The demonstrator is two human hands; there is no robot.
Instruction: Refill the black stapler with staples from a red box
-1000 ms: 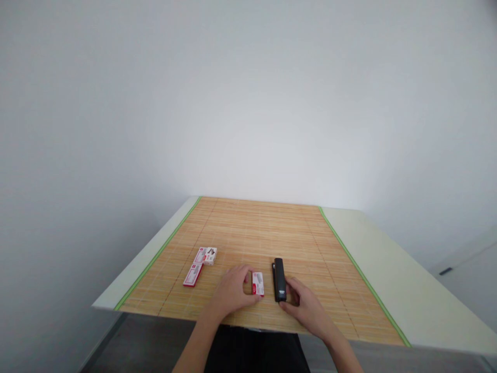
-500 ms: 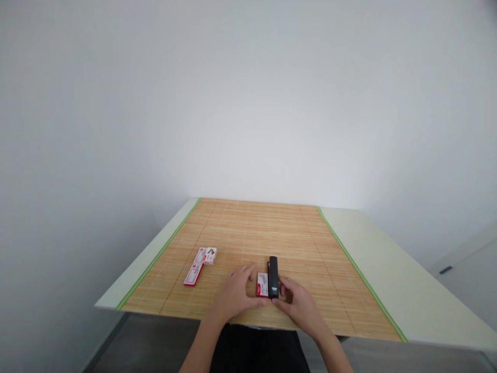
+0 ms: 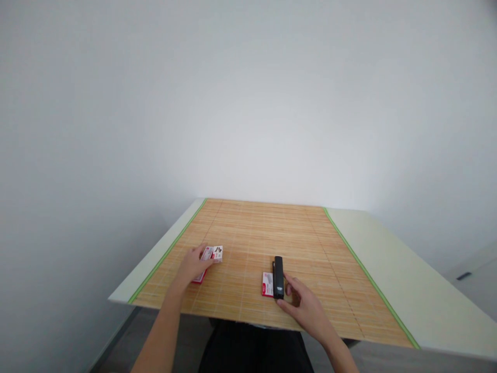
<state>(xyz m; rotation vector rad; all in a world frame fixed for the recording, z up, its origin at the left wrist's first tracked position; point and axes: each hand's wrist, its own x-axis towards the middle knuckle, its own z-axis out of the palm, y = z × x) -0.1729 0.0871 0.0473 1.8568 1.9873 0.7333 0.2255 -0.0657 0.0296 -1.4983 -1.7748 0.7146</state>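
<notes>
My left hand (image 3: 192, 267) is over the white-and-red boxes on the left side of the bamboo mat. Its thumb and fingers are apart around a flat white-and-red box (image 3: 207, 254), and a firm grip does not show. A small box with a dark picture (image 3: 218, 253) lies at its fingertips; another red-edged box (image 3: 199, 277) is partly hidden under the hand. My right hand (image 3: 305, 305) rests beside a black stapler (image 3: 278, 277), its spread thumb and forefinger touching the stapler's near end and right side. Against the stapler's left side lies a white-and-red staple box (image 3: 267, 285).
The bamboo mat (image 3: 256, 228) with green edging covers the middle of a white table (image 3: 388, 259). A pale wall (image 3: 264, 103) stands behind the table. The table's front edge is close to my dark-clothed legs (image 3: 254, 349).
My left hand has moved left from beside the staple box to the boxes on the left. My right hand stays at the stapler. The view has shifted slightly.
</notes>
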